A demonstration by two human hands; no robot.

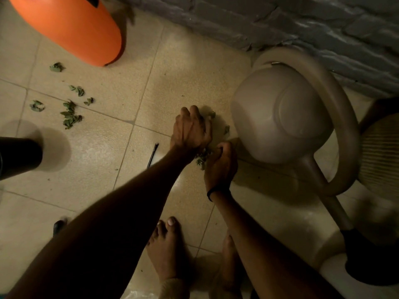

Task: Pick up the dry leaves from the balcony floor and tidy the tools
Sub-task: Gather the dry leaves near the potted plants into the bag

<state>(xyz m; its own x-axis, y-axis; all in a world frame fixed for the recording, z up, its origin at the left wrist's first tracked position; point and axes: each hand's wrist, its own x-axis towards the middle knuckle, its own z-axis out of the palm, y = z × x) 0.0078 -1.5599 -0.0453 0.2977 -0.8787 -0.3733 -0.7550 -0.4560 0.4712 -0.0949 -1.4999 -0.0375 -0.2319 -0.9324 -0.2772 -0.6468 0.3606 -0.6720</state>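
On the beige tiled floor, just beside the rounded beige plastic watering can, a clump of crumpled dry green leaves sits in the right hand, whose fingers curl round it. The left hand is close against the right, knuckles up, fingers bent down onto a few loose leaves; whether they grip any I cannot tell. More scattered dry leaves lie well apart to the left, between an orange plastic pot and a black cylinder. A thin black stick lies near the left wrist.
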